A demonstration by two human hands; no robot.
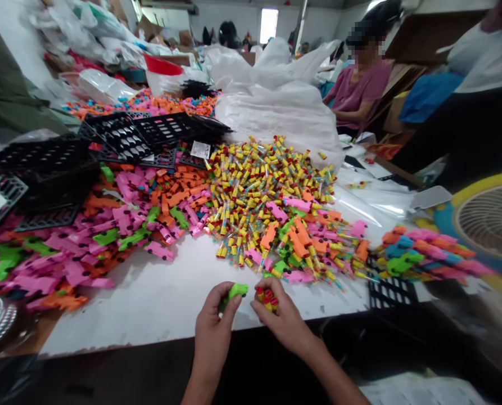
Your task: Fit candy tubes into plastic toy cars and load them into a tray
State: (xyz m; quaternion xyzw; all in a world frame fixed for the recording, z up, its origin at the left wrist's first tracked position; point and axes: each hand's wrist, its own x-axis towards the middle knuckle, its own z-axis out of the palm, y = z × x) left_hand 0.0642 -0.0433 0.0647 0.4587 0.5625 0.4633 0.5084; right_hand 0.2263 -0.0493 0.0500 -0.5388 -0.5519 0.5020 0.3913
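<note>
At lower centre, the left hand [215, 323] pinches a green car [238, 290] between thumb and fingers, leaving one end exposed. Beside it, the right hand [285, 318] grips several tubes [268, 300], red ends outward, probably bunched to stay together. The tube pile [251, 191], centre, and car heap [76, 273], left, sit apart on the table [149, 301], seemingly for easy reach.

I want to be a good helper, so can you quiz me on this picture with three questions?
1. True or false: the left hand holds a small green plastic toy.
2. Pick one. The right hand holds: a) a flat black plastic tray; b) slim yellow plastic tubes with red ends; c) a clear plastic bag.
3. Fill in: the round fan with a yellow-and-blue frame shows at the picture's ____ edge.
Key: 1 true; 2 b; 3 right.
</note>
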